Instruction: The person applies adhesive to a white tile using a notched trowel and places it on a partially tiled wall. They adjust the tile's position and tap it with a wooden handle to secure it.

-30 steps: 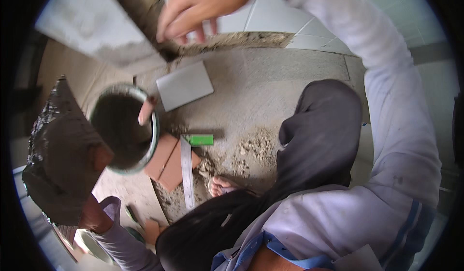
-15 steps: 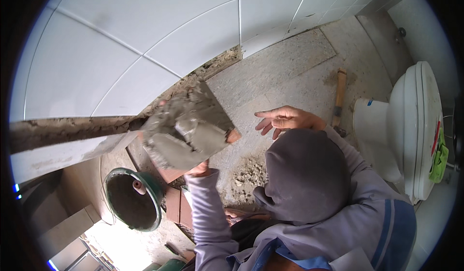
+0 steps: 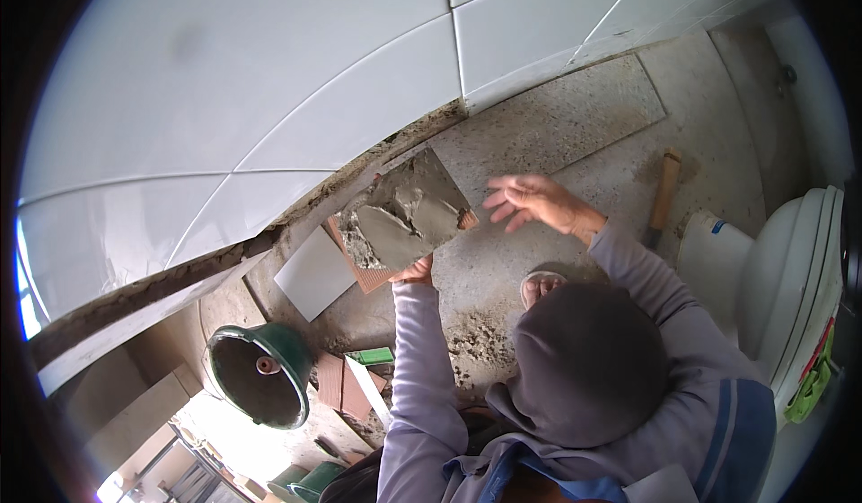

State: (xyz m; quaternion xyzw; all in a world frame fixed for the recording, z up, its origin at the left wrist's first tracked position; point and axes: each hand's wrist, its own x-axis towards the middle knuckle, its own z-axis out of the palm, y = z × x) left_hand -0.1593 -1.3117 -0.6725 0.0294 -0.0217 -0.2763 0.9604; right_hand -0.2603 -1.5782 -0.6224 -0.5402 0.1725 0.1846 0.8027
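My left hand (image 3: 415,271) grips the lower edge of a tile, its fingers partly hidden beneath it. Thick grey mortar (image 3: 409,211) coats the upturned back of this tile, with the reddish ribbed clay (image 3: 373,279) bare along its lower left edge and right corner. The tile is held up near the foot of the tiled wall (image 3: 377,81). To the right of it, my right hand (image 3: 543,202) is in the air with its fingers apart, holding nothing and slightly blurred. A white tile (image 3: 314,272) lies on the floor, left of the mortared one.
A dark green bucket (image 3: 297,359) stands at left, a round handle end (image 3: 267,365) showing inside. Reddish tile pieces (image 3: 342,384) lie beside it. Mortar crumbs (image 3: 479,340) are scattered near a foot (image 3: 541,286). A wooden-handled tool (image 3: 665,189) and a toilet (image 3: 790,270) are at right.
The view has shifted, and the mortared tile appears farther right and smaller, uncovering the white tile on the floor. My right hand has lifted slightly and its fingers have spread.
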